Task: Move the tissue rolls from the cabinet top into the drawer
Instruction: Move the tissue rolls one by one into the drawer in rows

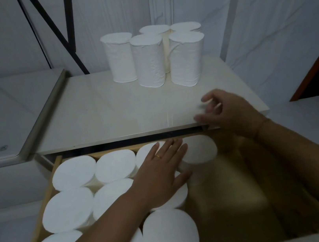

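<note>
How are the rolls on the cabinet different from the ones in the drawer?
The rolls on the cabinet top are five, loosely bunched; the rolls in the drawer are more, packed in rows. Top ones show their sides; drawer ones only round ends. The left hand rests on drawer ones, not top ones. All are white, upright.

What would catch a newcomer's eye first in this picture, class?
Five rolls stand clustered at the back of the cabinet top. Below, packed rolls fill the left of the open drawer, the left hand flat on them; the right hand hovers over the cabinet's front edge.
</note>
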Demonstrator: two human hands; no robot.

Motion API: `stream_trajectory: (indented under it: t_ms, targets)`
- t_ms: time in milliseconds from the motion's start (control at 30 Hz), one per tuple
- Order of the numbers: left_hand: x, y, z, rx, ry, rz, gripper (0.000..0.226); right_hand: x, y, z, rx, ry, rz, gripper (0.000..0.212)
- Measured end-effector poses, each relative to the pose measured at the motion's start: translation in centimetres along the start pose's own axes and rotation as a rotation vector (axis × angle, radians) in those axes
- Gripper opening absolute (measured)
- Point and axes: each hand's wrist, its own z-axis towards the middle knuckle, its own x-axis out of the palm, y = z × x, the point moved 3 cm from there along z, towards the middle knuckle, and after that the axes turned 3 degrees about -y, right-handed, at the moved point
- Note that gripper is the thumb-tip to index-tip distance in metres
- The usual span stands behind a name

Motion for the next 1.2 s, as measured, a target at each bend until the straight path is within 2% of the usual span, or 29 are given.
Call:
stream_trajectory:
  t_ms: [67,200,333,567,833,933,1033,1200]
  targets:
    - [0.0,0.0,0.0,-0.007,0.004,0.002,0.07,-1.5,-0.2,2.9,0.075,-0.172,0.159,0.048]
    - [-0.1,0.0,0.1,-0.009,0.015,-0.006,0.073,-0.7,-2.3,8.6,0.252,-0.227,0.423,0.072]
    - [-0.1,0.2,0.2,-0.009,0.021,-0.031,0.071,0.5,-3.3,12.9,0.284,-0.246,0.46,0.085]
    - [-0.2,0.3,0.3,-0.004,0.02,-0.046,0.069,2.0,-3.2,16.6,0.278,-0.281,0.539,0.084]
    - [-0.3,0.3,0.3,0.005,0.01,-0.061,0.068,2.6,-3.0,16.6,0.261,-0.308,0.538,0.087]
    - [-0.2,0.4,0.3,0.003,0.004,-0.047,0.069,2.3,-2.9,15.1,0.245,-0.279,0.585,0.084]
    - [0.0,0.5,0.3,0.006,-0.005,-0.047,0.068,1.8,-2.8,12.5,0.214,-0.158,0.651,0.089]
    - [0.1,0.5,0.4,0.013,-0.02,-0.043,0.068,-0.3,-2.0,6.3,0.132,0.043,0.565,0.086]
